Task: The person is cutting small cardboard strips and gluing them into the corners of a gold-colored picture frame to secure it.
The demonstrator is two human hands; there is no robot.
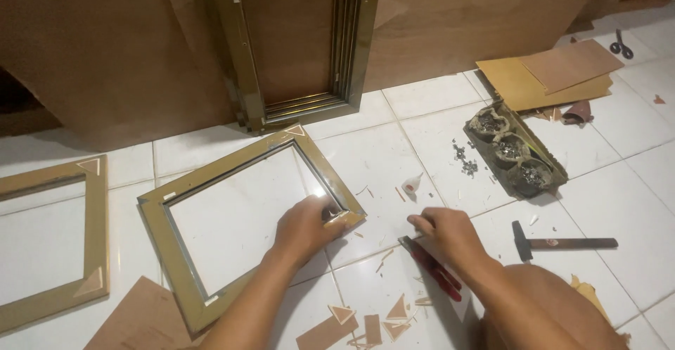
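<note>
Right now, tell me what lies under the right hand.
Under the right hand lies a red-handled tool on the white tiled floor; its handles stick out toward the person. The hand covers its front end, so its tip cannot be seen.

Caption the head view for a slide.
Left hand grips a picture frame's corner on a tiled floor; right hand rests on red-handled pliers.
</note>
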